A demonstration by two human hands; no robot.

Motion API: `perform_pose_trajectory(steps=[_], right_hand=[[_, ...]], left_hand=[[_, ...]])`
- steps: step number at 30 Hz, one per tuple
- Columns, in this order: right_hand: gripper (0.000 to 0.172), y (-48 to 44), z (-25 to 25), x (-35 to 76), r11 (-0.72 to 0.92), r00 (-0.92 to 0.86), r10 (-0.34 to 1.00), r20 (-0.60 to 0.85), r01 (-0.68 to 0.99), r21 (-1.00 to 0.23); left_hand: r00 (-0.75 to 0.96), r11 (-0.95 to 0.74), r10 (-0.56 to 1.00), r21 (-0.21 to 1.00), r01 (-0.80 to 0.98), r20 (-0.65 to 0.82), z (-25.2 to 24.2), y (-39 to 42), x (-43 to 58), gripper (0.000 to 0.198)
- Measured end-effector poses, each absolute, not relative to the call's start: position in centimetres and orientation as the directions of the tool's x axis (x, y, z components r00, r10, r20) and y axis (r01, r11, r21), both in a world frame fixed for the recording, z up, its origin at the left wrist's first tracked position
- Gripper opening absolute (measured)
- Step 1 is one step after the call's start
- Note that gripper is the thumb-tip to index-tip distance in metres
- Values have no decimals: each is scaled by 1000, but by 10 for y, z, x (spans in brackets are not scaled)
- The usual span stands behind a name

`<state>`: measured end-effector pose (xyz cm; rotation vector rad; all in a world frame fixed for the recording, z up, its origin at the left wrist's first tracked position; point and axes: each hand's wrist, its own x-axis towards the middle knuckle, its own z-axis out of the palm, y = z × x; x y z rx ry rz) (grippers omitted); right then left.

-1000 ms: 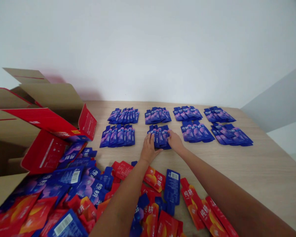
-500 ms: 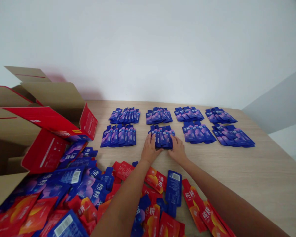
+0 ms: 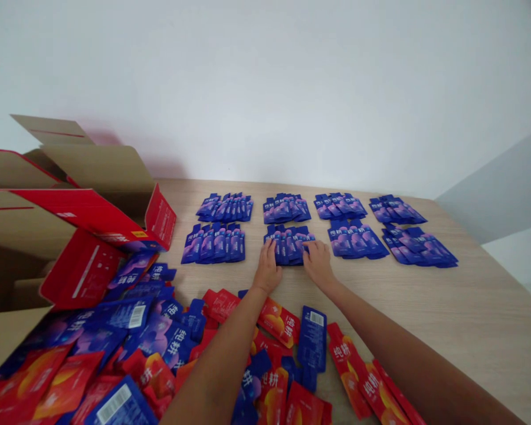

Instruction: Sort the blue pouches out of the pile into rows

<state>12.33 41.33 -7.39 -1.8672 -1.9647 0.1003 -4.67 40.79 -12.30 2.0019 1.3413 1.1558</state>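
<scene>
A fanned group of blue sachets (image 3: pixel 288 245) lies flat on the wooden table, in the front row. My left hand (image 3: pixel 268 268) rests at its left edge, with the fingertips on the sachets. On the right edge lie the fingertips of my right hand (image 3: pixel 317 264), its fingers bent over the outermost sachet. Both hands touch the group from the sides without lifting it. To its left sits another blue group (image 3: pixel 213 243), and to its right a third (image 3: pixel 356 239).
More blue groups stand behind, such as one near the wall (image 3: pixel 285 208). Loose red sachets (image 3: pixel 278 320) and blue sachets (image 3: pixel 163 336) are heaped in front and at left, under my forearms. Open red cartons (image 3: pixel 88 212) occupy the left side.
The sachets between my hands are spread slightly wider. My left thumb has drawn back from the front edge, and my right hand has shifted slightly.
</scene>
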Motion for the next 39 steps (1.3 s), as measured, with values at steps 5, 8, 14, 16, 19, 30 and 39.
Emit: perform_pose_trajectory(steps=[5, 8, 14, 16, 19, 30, 39], right_hand=[[23, 426, -73, 106, -2, 57, 981, 186, 958, -287], [19, 425, -74, 101, -18, 68, 982, 176, 962, -272], [15, 418, -75, 103, -23, 78, 980, 186, 960, -280], [18, 419, -76, 107, -45, 108, 974, 201, 955, -292], [20, 421, -81, 115, -72, 148, 963, 226, 948, -311], [21, 400, -105, 148, -38, 199, 917, 344, 906, -422], [23, 362, -114, 160, 44, 219, 886, 408, 837, -546]], left_hand=[[155, -418, 903, 742, 524, 400, -126, 409, -46, 74], [155, -417, 904, 735, 535, 399, -126, 409, -45, 72], [150, -404, 909, 727, 555, 390, -123, 407, -45, 72], [143, -399, 909, 717, 571, 392, -120, 407, -45, 73], [136, -394, 908, 698, 597, 397, -116, 406, -45, 71], [81, -371, 907, 693, 618, 414, -106, 405, -48, 64], [19, -290, 931, 705, 647, 365, -99, 403, -48, 61]])
